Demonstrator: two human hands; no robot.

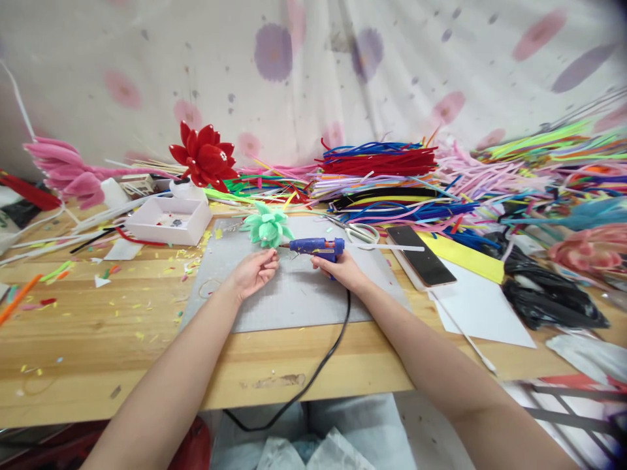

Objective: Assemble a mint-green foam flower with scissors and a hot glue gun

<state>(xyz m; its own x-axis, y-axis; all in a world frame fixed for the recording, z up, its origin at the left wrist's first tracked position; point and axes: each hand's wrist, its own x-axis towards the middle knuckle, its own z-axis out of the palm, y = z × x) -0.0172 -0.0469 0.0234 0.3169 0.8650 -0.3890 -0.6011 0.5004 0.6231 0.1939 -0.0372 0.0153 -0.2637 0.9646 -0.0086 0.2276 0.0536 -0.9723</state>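
My right hand (343, 266) is wrapped round the handle of a blue hot glue gun (317, 247). A white glue stick (385, 247) sticks out of its back end, and its nozzle points left. My left hand (255, 271) is closed, fingers pinched at the underside of a mint-green pipe-cleaner flower (267, 225). The exact grip point on the flower is hidden. The nozzle tip sits close to the left fingertips and the flower's base; whether it touches cannot be told. Both hands are above a grey mat (294, 307).
Scissors (361, 234) lie at the mat's back edge. To the right are a phone (421, 254), white paper (482, 307) and black plastic bags (548, 294). A white box (169, 220), a red flower (203, 156) and pipe-cleaner bundles (377, 163) stand behind. The gun's black cord (318, 365) hangs over the table edge.
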